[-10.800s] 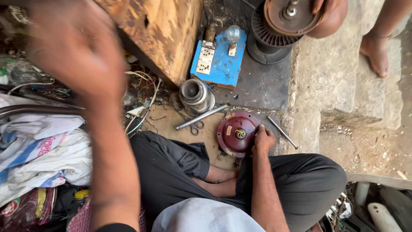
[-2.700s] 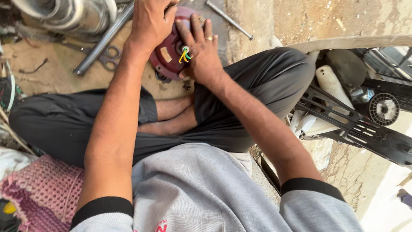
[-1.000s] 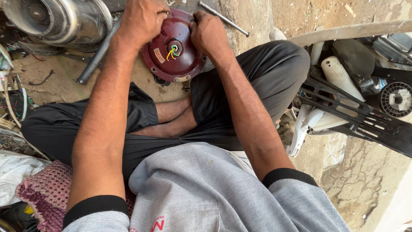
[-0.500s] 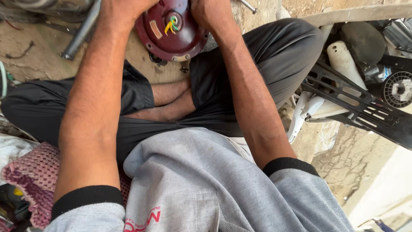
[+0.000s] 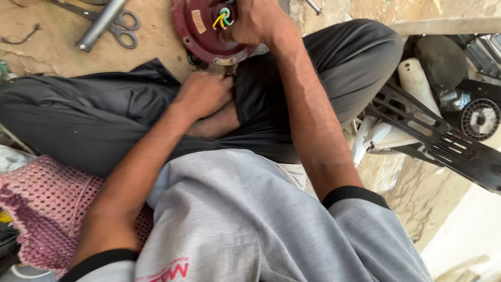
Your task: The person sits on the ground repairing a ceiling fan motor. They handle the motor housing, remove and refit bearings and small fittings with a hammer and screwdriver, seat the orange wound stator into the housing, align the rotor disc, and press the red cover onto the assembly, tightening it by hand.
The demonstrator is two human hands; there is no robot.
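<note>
Dark red round motor housing [image 5: 209,31], with coloured wires [image 5: 222,18] at its hub, stands on the ground before the crossed legs, steadied by the right hand [image 5: 255,23] clamped on its upper face. Left hand [image 5: 203,94], fingers curled together, rests just below its rim; contents hidden. Scissors [image 5: 117,26] and metal rod [image 5: 99,23] lie left.

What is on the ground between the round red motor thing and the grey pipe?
In the head view, a pair of scissors lies on the sandy ground between the red motor housing and the grey metal pipe, right beside the pipe.
</note>
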